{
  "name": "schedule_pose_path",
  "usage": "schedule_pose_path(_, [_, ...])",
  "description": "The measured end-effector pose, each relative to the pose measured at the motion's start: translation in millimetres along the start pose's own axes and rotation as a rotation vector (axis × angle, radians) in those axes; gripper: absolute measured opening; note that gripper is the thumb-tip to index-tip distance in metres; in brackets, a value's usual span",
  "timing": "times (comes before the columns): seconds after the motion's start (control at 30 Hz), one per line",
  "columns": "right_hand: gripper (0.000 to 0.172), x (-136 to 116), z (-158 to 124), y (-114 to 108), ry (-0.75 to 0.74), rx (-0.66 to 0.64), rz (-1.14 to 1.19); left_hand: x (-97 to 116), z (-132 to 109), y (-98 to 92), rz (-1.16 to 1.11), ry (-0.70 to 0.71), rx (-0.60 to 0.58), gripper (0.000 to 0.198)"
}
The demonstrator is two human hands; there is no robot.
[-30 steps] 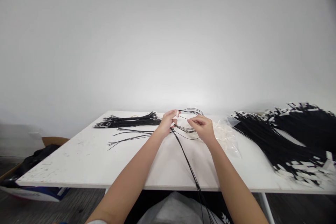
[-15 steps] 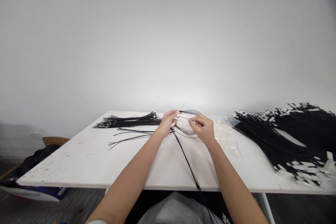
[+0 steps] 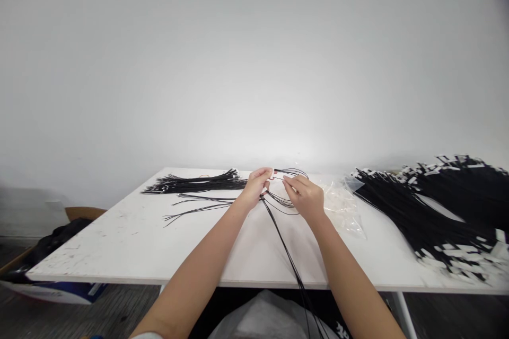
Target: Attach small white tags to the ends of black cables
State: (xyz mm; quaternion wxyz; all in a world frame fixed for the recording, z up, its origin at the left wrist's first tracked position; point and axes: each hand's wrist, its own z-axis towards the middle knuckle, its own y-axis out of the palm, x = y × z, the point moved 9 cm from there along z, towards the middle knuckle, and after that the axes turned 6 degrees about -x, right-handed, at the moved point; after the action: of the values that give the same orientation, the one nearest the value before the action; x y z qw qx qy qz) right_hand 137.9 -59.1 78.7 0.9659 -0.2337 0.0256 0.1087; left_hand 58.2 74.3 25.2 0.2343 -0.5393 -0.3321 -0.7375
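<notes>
My left hand (image 3: pixel 257 186) is closed, pinching a small white connector (image 3: pixel 272 174) between thumb and finger. Thin black wires (image 3: pixel 292 171) loop out of the connector toward the right. More of these wires pass under the left palm, and a strand bundle (image 3: pixel 284 246) hangs from there over the table's front edge. My right hand (image 3: pixel 305 193) pinches one thin black wire near its end, just right of the connector. Whether the tip of that wire touches the connector is too small to tell.
On the white table (image 3: pixel 151 254), a pile of black wires (image 3: pixel 194 183) lies at left. A clear plastic bag (image 3: pixel 344 206) of small pale parts sits right of my hands. Large stacks of black cables (image 3: pixel 397 212) with white ends fill the right side. A box (image 3: pixel 59 291) stands on the floor at left.
My right hand has shifted slightly left, bringing its fingertips nearer to the connector. The left hand has moved a little to the right, still pinching the connector.
</notes>
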Motion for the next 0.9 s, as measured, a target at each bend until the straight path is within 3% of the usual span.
schedule_pose_path(0.2, [0.015,-9,-3,9,-0.068,-0.008,-0.042,-3,-3,8.9,-0.022,-0.019,-0.054,0.031])
schedule_pose_path(0.9, [0.014,-15,-5,12,-0.102,0.029,-0.099,-13,-9,11.4,-0.087,-0.107,-0.023,0.032])
